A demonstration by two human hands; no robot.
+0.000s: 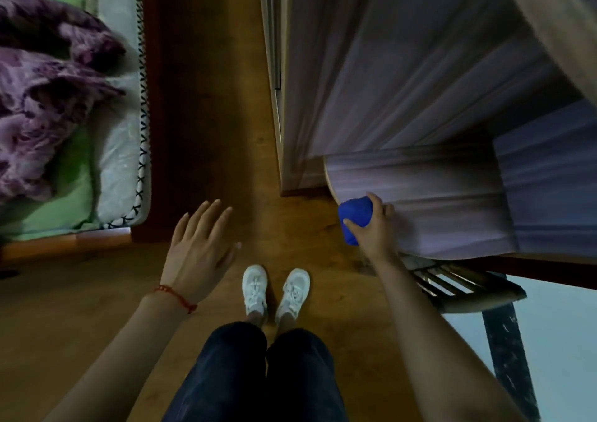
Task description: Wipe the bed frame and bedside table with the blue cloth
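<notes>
Nearest the camera are the person's dark trouser legs (258,373) and white shoes (276,290) on the wooden floor (206,130). The right hand (371,227) is clenched around the blue cloth (353,218), bunched into a ball and pressed at the rounded near corner of a pale, grained surface, which I take to be the bedside bench (436,202). The left hand (198,247) hangs free over the floor, its grip released, fingers spread, holding nothing. The cloth looks soft, light and easily squashed; it should mould to edges and corners, and a palm-over hold with fingers wrapped round the wad, as here, seems right for pushing it flat along the top. The bed (122,169), with its purple blanket (48,98), lies well apart to the left; its frame shows as a dark wooden strip.
</notes>
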